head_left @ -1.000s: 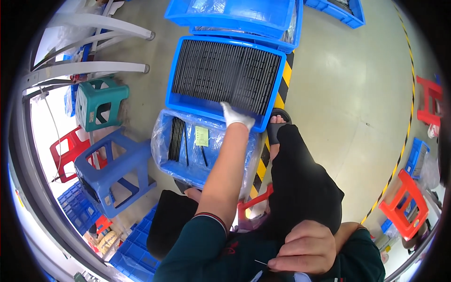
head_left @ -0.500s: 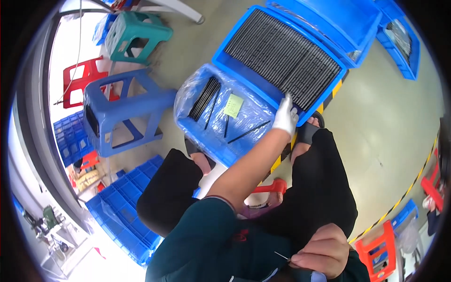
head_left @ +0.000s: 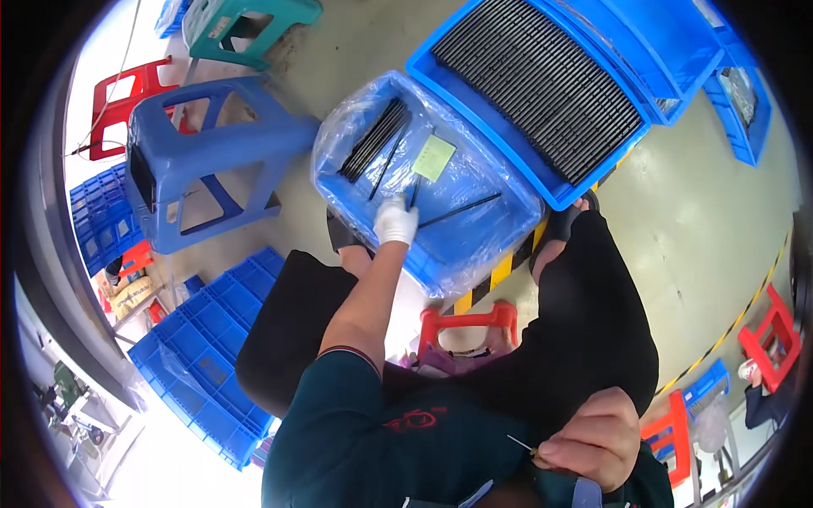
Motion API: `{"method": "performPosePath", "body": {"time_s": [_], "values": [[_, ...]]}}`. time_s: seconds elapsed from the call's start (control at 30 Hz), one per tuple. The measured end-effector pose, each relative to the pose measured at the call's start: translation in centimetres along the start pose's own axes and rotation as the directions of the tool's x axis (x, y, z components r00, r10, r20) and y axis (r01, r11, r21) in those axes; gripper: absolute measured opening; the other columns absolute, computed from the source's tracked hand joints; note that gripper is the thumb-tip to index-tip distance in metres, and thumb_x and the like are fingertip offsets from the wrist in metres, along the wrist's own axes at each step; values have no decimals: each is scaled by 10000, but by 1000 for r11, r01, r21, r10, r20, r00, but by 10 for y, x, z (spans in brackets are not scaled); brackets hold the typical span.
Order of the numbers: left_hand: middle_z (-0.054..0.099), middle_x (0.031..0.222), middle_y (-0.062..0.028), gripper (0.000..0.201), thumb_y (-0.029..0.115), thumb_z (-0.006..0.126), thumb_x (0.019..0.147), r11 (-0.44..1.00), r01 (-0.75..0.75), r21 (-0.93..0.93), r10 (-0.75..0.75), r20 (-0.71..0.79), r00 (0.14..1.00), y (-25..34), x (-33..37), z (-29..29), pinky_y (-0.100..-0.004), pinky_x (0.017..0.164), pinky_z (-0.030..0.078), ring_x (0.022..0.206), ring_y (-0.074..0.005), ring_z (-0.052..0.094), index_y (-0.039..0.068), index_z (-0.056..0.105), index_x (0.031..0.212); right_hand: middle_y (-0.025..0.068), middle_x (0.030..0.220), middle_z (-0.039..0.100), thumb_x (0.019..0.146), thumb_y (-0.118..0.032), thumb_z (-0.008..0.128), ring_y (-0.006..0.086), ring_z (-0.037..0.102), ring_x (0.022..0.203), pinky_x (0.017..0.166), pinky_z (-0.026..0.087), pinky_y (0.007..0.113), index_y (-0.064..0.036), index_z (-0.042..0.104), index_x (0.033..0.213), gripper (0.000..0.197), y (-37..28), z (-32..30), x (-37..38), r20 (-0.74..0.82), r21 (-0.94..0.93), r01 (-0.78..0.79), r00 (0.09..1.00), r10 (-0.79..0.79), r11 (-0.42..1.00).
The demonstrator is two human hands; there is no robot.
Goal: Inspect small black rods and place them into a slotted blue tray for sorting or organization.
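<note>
My left hand [head_left: 395, 222], in a white glove, reaches down into a blue bin [head_left: 423, 269] lined with clear plastic film. Its fingers are drawn together at the lower end of a short black rod [head_left: 415, 192], which they partly cover. Two longer black rods [head_left: 460, 211] [head_left: 386, 171] lie loose nearby, and a bundle of black rods [head_left: 373, 142] rests at the bin's left side. A yellow-green paper note [head_left: 434, 157] lies on the film. Near my lap, my bare right hand [head_left: 594, 440] is closed round a thin metal needle-like tool [head_left: 521, 442].
Beyond the bin stands a blue tray [head_left: 474, 104] packed with rows of dark rods. Blue, green and red stools [head_left: 224, 135] [head_left: 254, 34] [head_left: 135, 97] are at the left, with blue crates [head_left: 203, 364] below. A red stool [head_left: 468, 320] sits between my legs. Another person's arm [head_left: 762, 398] shows far right.
My left hand has moved left, from the near corner of the rod-filled tray into the lined bin by the short rod. My right hand still holds the needle-like tool. The view has shifted slightly.
</note>
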State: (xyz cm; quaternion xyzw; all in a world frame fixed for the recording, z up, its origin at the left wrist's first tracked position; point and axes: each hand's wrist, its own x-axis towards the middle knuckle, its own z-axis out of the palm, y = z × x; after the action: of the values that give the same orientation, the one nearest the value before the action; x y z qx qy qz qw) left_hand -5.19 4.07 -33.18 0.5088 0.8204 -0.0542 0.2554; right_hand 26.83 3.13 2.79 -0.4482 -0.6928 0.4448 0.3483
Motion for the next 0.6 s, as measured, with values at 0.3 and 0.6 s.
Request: {"method": "performPosePath", "body": {"time_s": [0.3, 0.6], "values": [[625, 844, -100, 112, 109, 525, 812, 814, -407, 415, 403, 102, 909, 26, -23, 57, -385, 641, 533, 798, -263, 651, 93, 569, 913, 10, 644, 525, 692, -276, 777, 153, 507, 591, 489, 373, 255, -128, 667, 720, 186, -5, 32, 12, -66, -105, 49, 996, -57, 993], [628, 900, -197, 263, 106, 539, 764, 986, -150, 70, 150, 6, 989, 10, -17, 19, -475, 746, 514, 819, -373, 631, 47, 570, 1018, 10, 626, 522, 679, -295, 778, 156, 492, 544, 463, 357, 258, -128, 646, 677, 213, -5, 38, 14, -112, -141, 59, 991, -75, 988]]}}
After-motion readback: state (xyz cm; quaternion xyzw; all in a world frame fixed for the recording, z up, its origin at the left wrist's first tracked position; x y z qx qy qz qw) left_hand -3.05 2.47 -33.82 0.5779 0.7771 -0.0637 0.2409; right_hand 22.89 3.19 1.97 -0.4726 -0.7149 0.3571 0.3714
